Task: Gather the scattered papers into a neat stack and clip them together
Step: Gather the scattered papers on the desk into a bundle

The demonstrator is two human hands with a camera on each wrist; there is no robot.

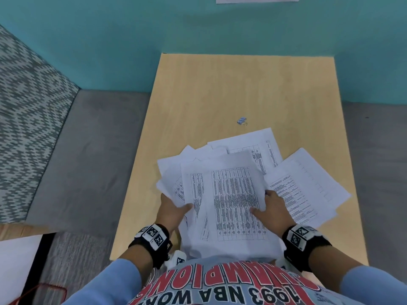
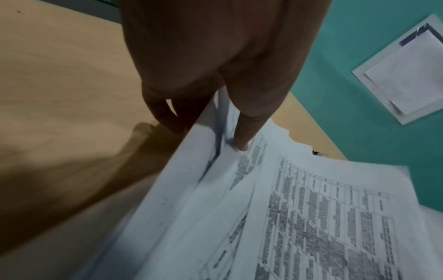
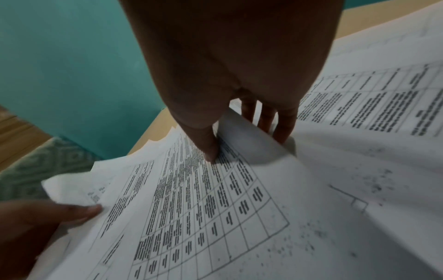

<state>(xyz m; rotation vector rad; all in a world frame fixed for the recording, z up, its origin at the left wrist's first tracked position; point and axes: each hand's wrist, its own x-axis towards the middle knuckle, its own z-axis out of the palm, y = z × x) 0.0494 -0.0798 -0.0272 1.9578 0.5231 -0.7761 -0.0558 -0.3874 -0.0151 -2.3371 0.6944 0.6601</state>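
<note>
A loose bundle of printed papers (image 1: 231, 203) with tables is lifted over the near part of the wooden table (image 1: 242, 89). My left hand (image 1: 174, 208) grips the bundle's left edge, thumb on top (image 2: 242, 140), fingers underneath. My right hand (image 1: 271, 208) grips its right edge, thumb pressed on the top sheet (image 3: 210, 151), fingers under it. More papers (image 1: 308, 188) lie flat on the table to the right, and another sheet (image 1: 259, 146) lies behind the bundle. A small metal binder clip (image 1: 241, 121) sits on the table beyond the papers.
A teal wall (image 1: 198, 29) stands behind the table, with a white sheet (image 2: 407, 72) fixed to it. Grey floor (image 1: 92, 150) and a patterned carpet (image 1: 28, 111) lie to the left. Bare wood stretches behind the clip.
</note>
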